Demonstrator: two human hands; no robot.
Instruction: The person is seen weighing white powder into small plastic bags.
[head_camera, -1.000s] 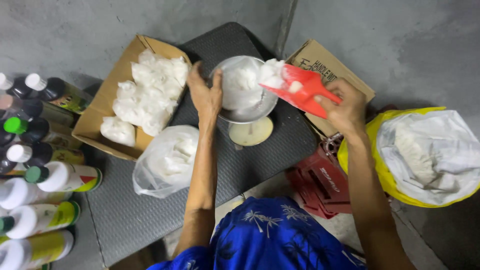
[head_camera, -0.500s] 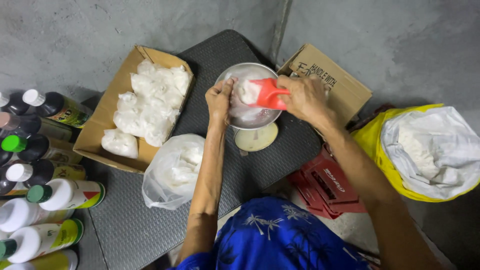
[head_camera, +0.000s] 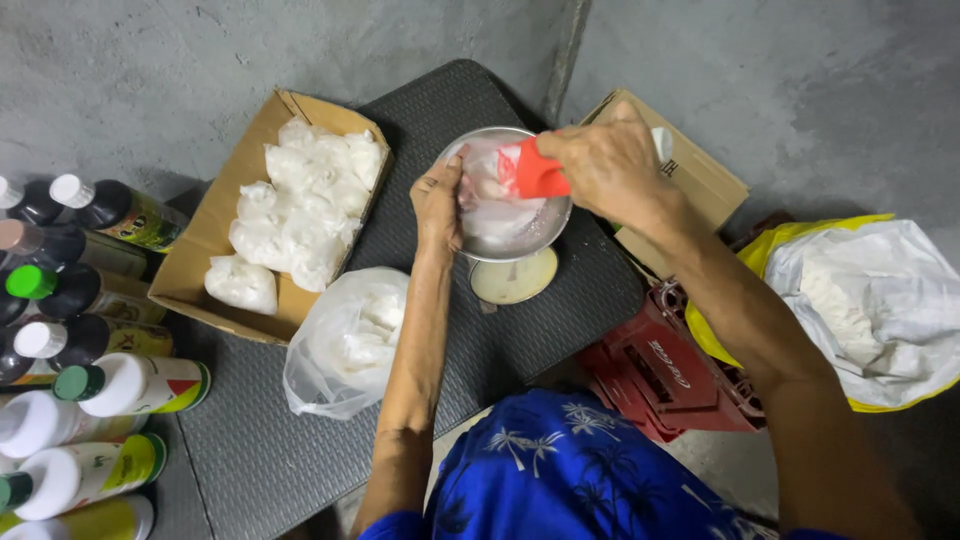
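Seen from above, a person in a blue palm-print shirt works over a dark ribbed mat laid on a grey concrete floor, with a concrete wall seam running down from the top centre of the frame.

At upper centre, a metal bowl sits on a small round scale. The left hand grips the bowl's left rim, fingers curled around the edge of a clear plastic bag inside it. The right hand is clamped around a red scoop, tipped into the bag's mouth.

Left of the bowl, an open cardboard box holds filled white bags. A loose plastic bag of white packets lies just below it. Capped bottles crowd the left edge. At the right edge, a yellow sack lined with white plastic holds white powder. A red crate lies between it and the mat. A second cardboard box stands at upper right.
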